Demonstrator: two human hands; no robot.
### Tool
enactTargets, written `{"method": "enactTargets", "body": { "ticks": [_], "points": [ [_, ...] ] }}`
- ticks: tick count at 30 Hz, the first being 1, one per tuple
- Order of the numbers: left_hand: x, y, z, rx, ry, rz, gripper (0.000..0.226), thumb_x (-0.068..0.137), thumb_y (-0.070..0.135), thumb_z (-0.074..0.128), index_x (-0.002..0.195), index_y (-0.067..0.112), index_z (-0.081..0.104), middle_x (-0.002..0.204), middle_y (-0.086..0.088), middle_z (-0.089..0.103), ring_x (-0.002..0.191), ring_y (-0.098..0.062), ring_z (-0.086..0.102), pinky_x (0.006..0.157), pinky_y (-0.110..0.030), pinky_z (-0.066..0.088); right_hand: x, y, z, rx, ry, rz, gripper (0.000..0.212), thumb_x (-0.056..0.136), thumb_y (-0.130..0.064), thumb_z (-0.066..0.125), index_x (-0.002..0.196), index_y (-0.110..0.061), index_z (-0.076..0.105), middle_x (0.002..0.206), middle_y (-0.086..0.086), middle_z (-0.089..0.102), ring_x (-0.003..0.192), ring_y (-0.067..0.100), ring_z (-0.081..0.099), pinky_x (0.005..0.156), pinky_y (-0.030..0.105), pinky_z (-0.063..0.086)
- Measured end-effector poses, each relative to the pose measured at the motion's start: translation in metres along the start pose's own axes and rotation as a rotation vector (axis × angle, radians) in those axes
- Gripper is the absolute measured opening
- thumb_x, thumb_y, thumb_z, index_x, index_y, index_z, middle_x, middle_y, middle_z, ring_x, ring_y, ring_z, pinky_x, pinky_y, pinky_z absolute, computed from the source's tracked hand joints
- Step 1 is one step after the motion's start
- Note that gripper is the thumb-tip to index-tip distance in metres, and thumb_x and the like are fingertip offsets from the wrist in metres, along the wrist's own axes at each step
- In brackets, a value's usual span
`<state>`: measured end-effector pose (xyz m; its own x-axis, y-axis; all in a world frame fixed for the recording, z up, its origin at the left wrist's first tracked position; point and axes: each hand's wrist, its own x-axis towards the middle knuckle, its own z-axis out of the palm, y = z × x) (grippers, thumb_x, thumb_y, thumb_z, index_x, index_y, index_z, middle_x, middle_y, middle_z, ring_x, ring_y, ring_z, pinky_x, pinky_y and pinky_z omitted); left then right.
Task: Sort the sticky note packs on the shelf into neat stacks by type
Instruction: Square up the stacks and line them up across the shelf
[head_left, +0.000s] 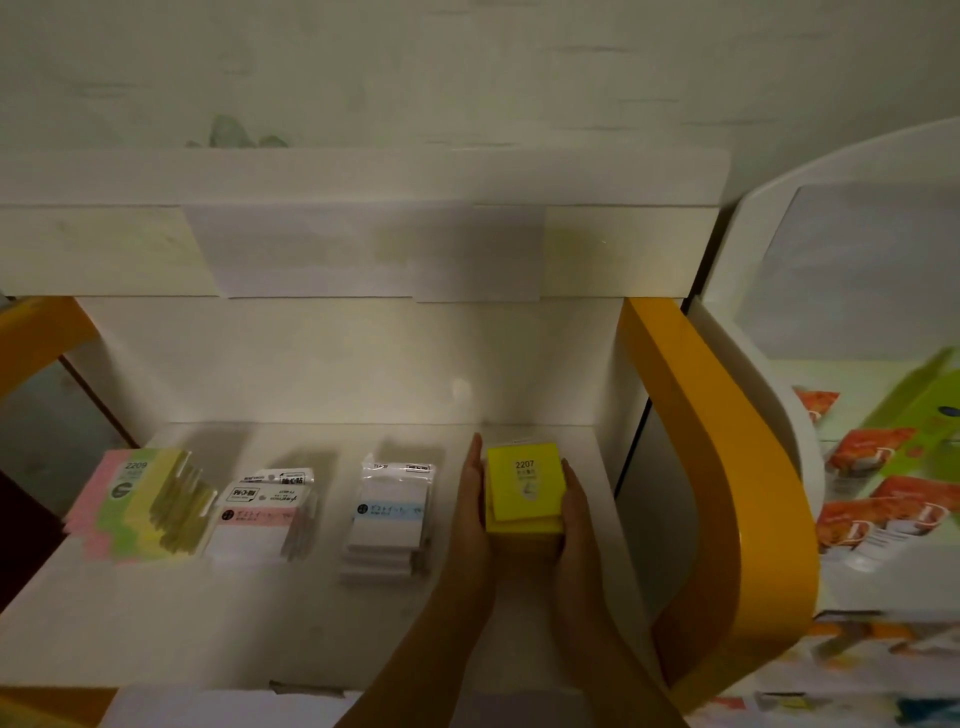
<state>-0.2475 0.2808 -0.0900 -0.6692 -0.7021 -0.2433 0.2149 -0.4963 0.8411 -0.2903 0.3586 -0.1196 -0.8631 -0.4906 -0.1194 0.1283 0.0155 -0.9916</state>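
stacks (524, 493) four, hands (522, 512) two

— What's on the white shelf (363, 623)?

— Four stacks of sticky note packs in a row. Far left, a fanned, uneven stack of pink, green and yellow packs (137, 501), the top one marked 2209. Next, white packs with a pink band (260, 519), a couple skewed behind. Then white packs with a blue band (388, 519), stepped toward the front.

— And on the right?

— A yellow stack (523, 491), top pack marked 2207 and slightly askew, pressed between the left hand (470, 512) and the right hand (574, 512).
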Motion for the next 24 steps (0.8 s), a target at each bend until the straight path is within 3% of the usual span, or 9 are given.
{"method": "enactTargets", "body": {
  "ticks": [3,6,9,12,15,19,22,24],
  "points": [
    [0.008,-0.005,0.004,-0.045,0.039,-0.064,0.045,0.102,0.042,0.044,0.131,0.014,0.064,0.117,-0.018,0.072,0.101,-0.03,0.072,0.083,-0.038,0.061,-0.004,-0.001,0.006,0.05,0.036,-0.005,0.054,0.093,-0.067,0.036,0.14,-0.042,0.043,0.14,-0.021,0.051,0.129,-0.001,0.048,0.114,0.037,0.034],
    [0.015,-0.01,0.005,-0.045,0.064,-0.103,0.054,0.094,0.056,0.05,0.124,0.016,0.069,0.122,-0.019,0.069,0.111,-0.036,0.068,0.104,-0.051,0.049,0.002,-0.018,0.011,0.255,0.037,0.024,0.039,0.104,-0.034,0.032,0.142,-0.027,0.041,0.142,-0.005,0.049,0.117,0.011,0.053,0.094,0.024,0.046],
    [0.015,-0.017,0.009,0.039,0.121,0.004,0.051,0.096,0.056,0.048,0.125,0.018,0.066,0.118,-0.015,0.071,0.108,-0.034,0.069,0.1,-0.053,0.052,0.006,-0.019,0.013,0.39,0.02,0.063,0.039,0.103,-0.021,0.035,0.142,-0.02,0.04,0.135,0.005,0.05,0.109,0.018,0.053,0.072,0.02,0.049],
    [0.015,-0.02,0.009,0.119,0.128,0.133,0.035,0.103,0.042,0.046,0.13,0.024,0.058,0.117,-0.006,0.07,0.104,-0.024,0.07,0.085,-0.037,0.06,0.008,-0.006,0.015,0.313,0.071,-0.015,0.037,0.099,-0.027,0.044,0.135,-0.032,0.047,0.133,-0.003,0.058,0.113,0.015,0.061,0.071,0.018,0.054],
    [0.02,-0.02,0.006,0.162,0.099,0.133,0.033,0.105,0.034,0.039,0.135,0.028,0.053,0.12,0.0,0.067,0.103,-0.017,0.068,0.073,-0.021,0.058,0.011,-0.001,0.012,0.281,0.037,-0.073,0.048,0.09,-0.037,0.052,0.138,-0.036,0.047,0.134,-0.008,0.058,0.116,0.012,0.061,0.08,0.023,0.056],
    [0.018,-0.016,0.004,0.2,0.07,0.119,0.038,0.105,0.036,0.04,0.14,0.029,0.051,0.127,-0.001,0.065,0.111,-0.019,0.066,0.086,-0.03,0.058,0.011,-0.002,0.009,0.24,0.023,-0.12,0.058,0.085,-0.039,0.059,0.141,-0.037,0.044,0.136,-0.009,0.057,0.119,0.013,0.059,0.084,0.025,0.056],
    [0.014,-0.013,-0.002,0.243,0.061,0.154,0.054,0.095,0.06,0.048,0.142,0.033,0.049,0.129,0.0,0.065,0.112,-0.017,0.067,0.094,-0.038,0.057,0.009,-0.003,0.007,0.198,0.054,-0.142,0.061,0.086,-0.042,0.066,0.141,-0.041,0.041,0.136,-0.014,0.055,0.12,0.009,0.058,0.086,0.026,0.056],
    [0.009,-0.01,-0.008,0.282,0.071,0.208,0.058,0.089,0.066,0.046,0.139,0.035,0.05,0.127,0.006,0.066,0.112,-0.006,0.066,0.091,-0.027,0.056,0.006,-0.006,0.005,0.175,0.088,-0.165,0.069,0.081,-0.05,0.065,0.143,-0.043,0.037,0.138,-0.018,0.052,0.119,0.004,0.056,0.084,0.021,0.054]
  ]
}}
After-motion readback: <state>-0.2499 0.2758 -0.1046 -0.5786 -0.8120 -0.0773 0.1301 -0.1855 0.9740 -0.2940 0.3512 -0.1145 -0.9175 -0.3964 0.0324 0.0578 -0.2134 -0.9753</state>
